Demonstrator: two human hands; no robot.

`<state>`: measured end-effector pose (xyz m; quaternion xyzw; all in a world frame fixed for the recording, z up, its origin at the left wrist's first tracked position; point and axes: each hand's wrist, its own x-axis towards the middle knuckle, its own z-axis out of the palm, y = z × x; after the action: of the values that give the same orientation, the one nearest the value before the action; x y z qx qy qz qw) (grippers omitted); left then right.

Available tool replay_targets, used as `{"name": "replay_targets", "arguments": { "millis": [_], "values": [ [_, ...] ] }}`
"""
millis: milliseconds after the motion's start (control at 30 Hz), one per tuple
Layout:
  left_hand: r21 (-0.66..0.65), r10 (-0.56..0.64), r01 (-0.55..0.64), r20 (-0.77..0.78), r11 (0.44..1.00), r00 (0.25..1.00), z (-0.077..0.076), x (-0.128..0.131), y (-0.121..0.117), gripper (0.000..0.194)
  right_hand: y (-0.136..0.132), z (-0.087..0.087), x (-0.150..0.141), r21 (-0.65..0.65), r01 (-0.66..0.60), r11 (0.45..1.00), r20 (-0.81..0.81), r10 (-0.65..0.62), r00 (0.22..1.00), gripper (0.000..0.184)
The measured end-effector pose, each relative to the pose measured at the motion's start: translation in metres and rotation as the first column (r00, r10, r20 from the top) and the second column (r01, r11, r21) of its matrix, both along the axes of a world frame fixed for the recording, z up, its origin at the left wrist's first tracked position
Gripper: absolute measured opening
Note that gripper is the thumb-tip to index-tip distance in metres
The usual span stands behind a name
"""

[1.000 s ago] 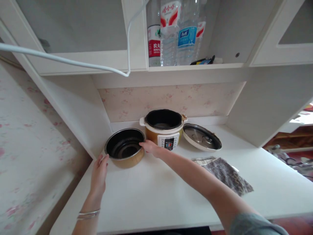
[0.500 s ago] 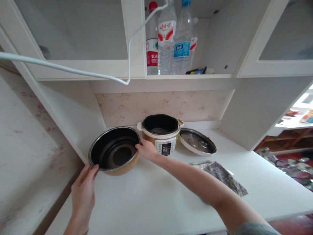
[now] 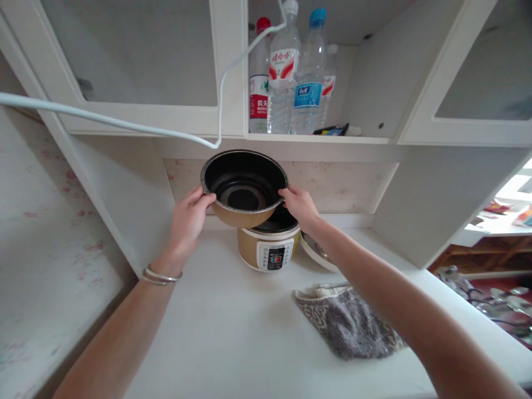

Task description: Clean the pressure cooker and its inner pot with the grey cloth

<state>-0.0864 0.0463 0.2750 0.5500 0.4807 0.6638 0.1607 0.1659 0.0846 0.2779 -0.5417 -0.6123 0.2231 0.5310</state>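
Note:
Between my two hands is a round inner pot, black inside and gold outside, held up by its rim and tilted a little toward me. My left hand pinches the rim at the left, thumb on top. On the opposite side my right hand grips the rim. Below and behind the pot stands a gold and white electric cooker with a control panel on its front; its dark opening is partly hidden by the pot. The cooker's lid lies to its right, half covered by my right arm.
A grey patterned cloth lies on the white counter, under my right forearm. Plastic bottles stand in the open cabinet above. A white cable hangs across the upper left. Side panels flank the counter.
Both hands have lifted the inner pot from the left of the cooker and carried it right, over the cooker's near-left part. The cooker and lid stay on the counter.

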Motion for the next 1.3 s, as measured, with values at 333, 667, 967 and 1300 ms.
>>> {"name": "replay_targets", "arguments": {
  "millis": [333,667,967,1300],
  "values": [
    [-0.222,-0.268,0.280,0.086,0.934,0.960,-0.008,0.043,0.076,0.032,0.039,-0.006,0.055,-0.153,0.181,0.971,0.085,-0.170,0.982,0.029],
    [-0.372,-0.252,0.223,-0.033,0.901,0.967,-0.043,0.051,0.092,0.031,0.062,-0.044,0.068,-0.199,0.205,0.958,0.216,-0.161,0.963,0.029],
    [-0.354,-0.314,0.177,-0.380,0.918,0.870,-0.083,0.051,0.097,0.032,0.059,-0.082,0.072,-0.163,0.200,0.966,0.390,-0.124,0.912,0.023],
    [-0.208,-0.168,0.082,-0.439,0.975,0.883,-0.132,0.039,0.062,0.051,-0.045,-0.127,0.079,-0.002,0.010,1.000,-0.175,-0.010,0.985,0.033]
  ]
}}
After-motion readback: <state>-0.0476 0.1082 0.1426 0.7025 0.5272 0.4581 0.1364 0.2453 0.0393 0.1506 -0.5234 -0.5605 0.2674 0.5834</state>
